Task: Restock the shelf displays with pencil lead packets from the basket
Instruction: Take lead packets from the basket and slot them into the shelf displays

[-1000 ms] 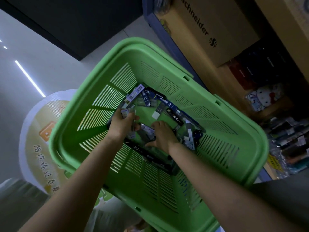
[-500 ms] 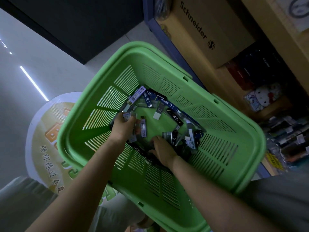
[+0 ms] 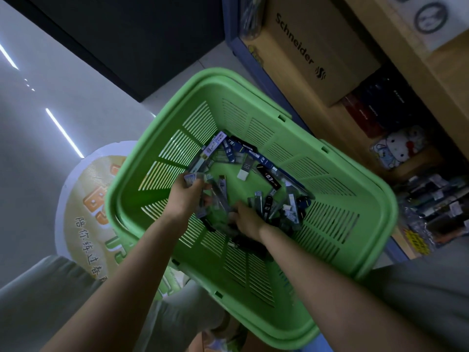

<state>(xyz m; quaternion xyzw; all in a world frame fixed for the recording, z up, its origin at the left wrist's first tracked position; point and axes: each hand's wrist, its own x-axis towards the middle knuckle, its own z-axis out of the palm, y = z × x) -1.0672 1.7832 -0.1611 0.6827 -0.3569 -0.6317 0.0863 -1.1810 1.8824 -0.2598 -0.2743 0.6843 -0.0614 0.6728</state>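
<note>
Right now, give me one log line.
phase: picking | left hand: grips packets | right hand: in basket pile, grasp unclear

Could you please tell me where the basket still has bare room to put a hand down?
The basket floor is bare in the middle, between the left hand, the far row of pencil lead packets and the heap by the right hand. The slatted wall beyond is bare too. The far-left corner and both hands' surroundings are crowded.

Brown cardboard box marked "Schneider" stood upper right, dark red and navy packs just beside its lower end. White cat-character pouch lay below those. Round floor sticker, yellow graphics and Chinese characters, lay left on pale glossy floor.
</note>
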